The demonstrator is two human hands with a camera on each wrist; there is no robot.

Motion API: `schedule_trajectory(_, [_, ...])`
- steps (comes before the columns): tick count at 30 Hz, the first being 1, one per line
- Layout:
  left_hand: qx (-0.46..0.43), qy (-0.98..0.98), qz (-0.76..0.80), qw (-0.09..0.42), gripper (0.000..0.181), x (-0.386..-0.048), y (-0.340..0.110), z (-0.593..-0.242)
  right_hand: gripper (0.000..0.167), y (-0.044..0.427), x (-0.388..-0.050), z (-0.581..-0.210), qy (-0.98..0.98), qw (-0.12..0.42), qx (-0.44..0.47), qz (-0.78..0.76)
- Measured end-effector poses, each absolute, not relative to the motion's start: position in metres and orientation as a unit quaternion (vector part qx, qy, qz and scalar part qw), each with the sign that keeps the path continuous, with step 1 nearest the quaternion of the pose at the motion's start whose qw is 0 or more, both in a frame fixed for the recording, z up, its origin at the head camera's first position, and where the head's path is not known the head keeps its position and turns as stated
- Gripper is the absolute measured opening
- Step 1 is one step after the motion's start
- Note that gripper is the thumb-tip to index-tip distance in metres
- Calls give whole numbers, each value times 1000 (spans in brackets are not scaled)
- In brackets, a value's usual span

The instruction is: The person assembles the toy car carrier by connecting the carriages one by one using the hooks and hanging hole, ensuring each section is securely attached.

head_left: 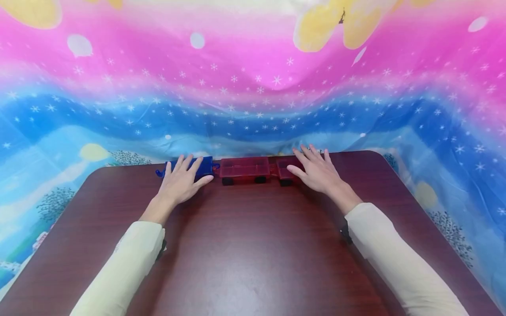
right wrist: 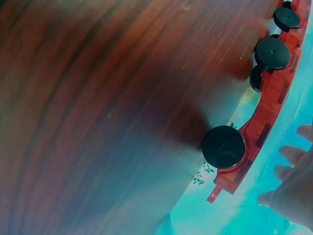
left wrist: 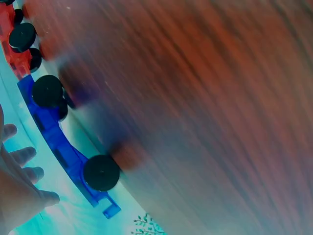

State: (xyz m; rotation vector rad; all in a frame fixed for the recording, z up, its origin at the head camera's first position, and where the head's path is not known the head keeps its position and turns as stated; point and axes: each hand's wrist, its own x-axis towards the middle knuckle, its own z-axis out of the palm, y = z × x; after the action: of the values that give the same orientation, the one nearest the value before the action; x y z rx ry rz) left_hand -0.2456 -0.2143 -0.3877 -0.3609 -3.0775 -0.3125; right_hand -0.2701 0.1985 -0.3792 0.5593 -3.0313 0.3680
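Observation:
A blue toy wagon (head_left: 204, 166) with a hook at its left end is joined to a red wagon (head_left: 245, 167), and a second red wagon (head_left: 283, 170) follows on the right. The left hand (head_left: 181, 182) hovers over the blue wagon (left wrist: 58, 142), fingers spread. Over the right red wagon (right wrist: 264, 115) is the right hand (head_left: 318, 173), also with fingers spread. Black wheels show under the wagons in both wrist views. Neither hand grips anything; whether the fingers touch the wagons I cannot tell.
The wagons stand in a row along the far edge of a dark brown table (head_left: 253, 245). Behind and beside it hangs a pink and blue patterned cloth (head_left: 245, 101). Both forearms, in pale sleeves, reach across the table's left and right sides.

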Motion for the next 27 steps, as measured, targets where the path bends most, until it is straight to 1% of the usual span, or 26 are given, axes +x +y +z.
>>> schedule_trajectory(10, [-130,-986,-105,20,89,-249,-201,-388,80,203,-271,-381,-976,17,181,119])
schedule_trajectory(16, [-131,-985,-109,22,86,-251,-194,-385,81,204,-275,-381,-976,3,184,115])
schedule_trajectory(27, [-143,-983,-108,35,86,-255,-178,-387,75,216,-279,-388,-977,20,184,104])
